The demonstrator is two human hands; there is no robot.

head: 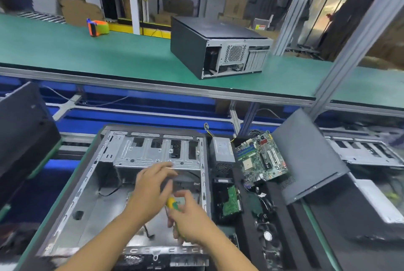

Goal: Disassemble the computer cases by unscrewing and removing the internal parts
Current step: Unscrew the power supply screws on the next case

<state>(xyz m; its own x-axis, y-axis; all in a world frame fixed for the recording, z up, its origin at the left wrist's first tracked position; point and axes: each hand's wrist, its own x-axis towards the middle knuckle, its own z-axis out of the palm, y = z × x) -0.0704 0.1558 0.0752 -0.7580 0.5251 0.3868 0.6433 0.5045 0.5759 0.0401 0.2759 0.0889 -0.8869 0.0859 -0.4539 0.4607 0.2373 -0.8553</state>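
Note:
An open computer case lies on its side in front of me, its silver drive cage at the far end and its floor mostly bare. My left hand reaches into the case below the drive cage, fingers loosely curved around a dark part that is blurred. My right hand grips a yellow-green handled screwdriver just beside the left hand. A loose black cable trails across the case floor.
To the right of the case lie a power supply, a green motherboard, a hard drive and a fan. A grey side panel leans there. Another closed case and a tape dispenser sit on the green conveyor.

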